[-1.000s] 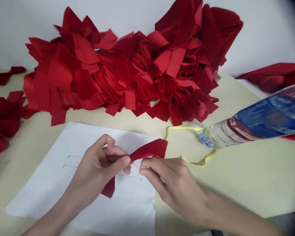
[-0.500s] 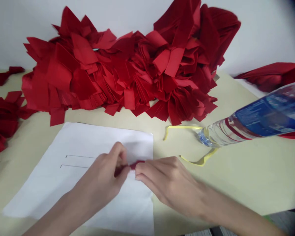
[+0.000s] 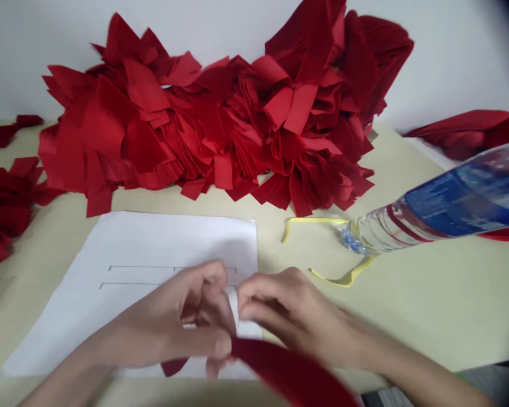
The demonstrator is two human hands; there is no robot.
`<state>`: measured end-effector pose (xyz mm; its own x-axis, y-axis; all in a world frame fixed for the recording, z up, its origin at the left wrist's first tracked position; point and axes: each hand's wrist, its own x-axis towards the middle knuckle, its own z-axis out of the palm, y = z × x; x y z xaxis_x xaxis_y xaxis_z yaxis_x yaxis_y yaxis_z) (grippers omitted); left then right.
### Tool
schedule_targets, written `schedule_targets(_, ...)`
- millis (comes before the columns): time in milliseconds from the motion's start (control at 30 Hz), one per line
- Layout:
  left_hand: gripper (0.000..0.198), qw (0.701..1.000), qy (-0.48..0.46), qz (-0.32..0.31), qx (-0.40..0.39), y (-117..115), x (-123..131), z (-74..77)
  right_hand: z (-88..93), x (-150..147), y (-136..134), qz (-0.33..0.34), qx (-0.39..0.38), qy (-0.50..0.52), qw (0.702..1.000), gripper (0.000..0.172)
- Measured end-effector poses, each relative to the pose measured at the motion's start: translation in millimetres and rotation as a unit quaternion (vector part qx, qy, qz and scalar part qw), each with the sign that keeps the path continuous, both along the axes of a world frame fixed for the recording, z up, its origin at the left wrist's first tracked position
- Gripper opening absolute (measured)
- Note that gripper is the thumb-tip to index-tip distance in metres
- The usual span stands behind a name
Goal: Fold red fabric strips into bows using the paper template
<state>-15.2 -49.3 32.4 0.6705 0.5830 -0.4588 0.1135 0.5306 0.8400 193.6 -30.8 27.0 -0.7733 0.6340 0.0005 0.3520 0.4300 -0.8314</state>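
Catching the blurred red felt strip now swung down past the near edge of the white paper sheet: my left hand pinches it tight, my right hand curled just beside, hold unclear.

A heap of cloth scraps lies behind the paper sheet (water bottle to its right).

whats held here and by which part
A red strip, pinched near its middle by the left hand; whether the right hand grips it too cannot be told.

Two hands, one bottle — apparently one red strip
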Motion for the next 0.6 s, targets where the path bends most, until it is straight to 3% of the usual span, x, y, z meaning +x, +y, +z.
schedule_targets(67, 0.026, 0.995, 0.064, -0.063, 0.031, -4, 0, -2.3, -0.5, 0, 0, 0.048, 0.049, -0.022, 0.997, 0.011)
schedule_targets(133, 0.023, 0.982, 0.148, -0.041, 0.109, -8, 4, -6.5, -3.5, -2, -2, 0.05, 0.138, -0.06, 0.987, 0.013)
schedule_targets(233, 0.024, 0.929, 0.271, 0.116, 0.224, -11, 13, -9.8, -10.9, -6, -4, 0.004, 0.285, -0.101, 0.953, 0.021)
schedule_targets(300, 0.029, 0.893, 0.291, 0.235, 0.25, -10, 19, -8.5, -15.7, -8, -7, -0.037, 0.336, -0.095, 0.936, 0.023)
schedule_targets(367, 0.033, 0.887, 0.251, 0.312, 0.231, -9, 21, -6.5, -19.2, -9, -9, -0.087, 0.341, -0.074, 0.933, 0.022)
schedule_targets(433, 0.035, 0.91, 0.175, 0.33, 0.181, -7, 20, -6.1, -20.5, -9, -10, -0.147, 0.322, -0.059, 0.933, 0.02)
schedule_targets(500, 0.036, 0.937, 0.091, 0.314, 0.123, -5, 17, -7.4, -19.2, -8, -11, -0.178, 0.285, -0.042, 0.941, 0.019)
schedule_targets(600, 0.037, 0.968, -0.021, 0.246, 0.049, -2, 12, -8.1, -13.1, -5, -8, -0.114, 0.169, 0.007, 0.979, 0.017)
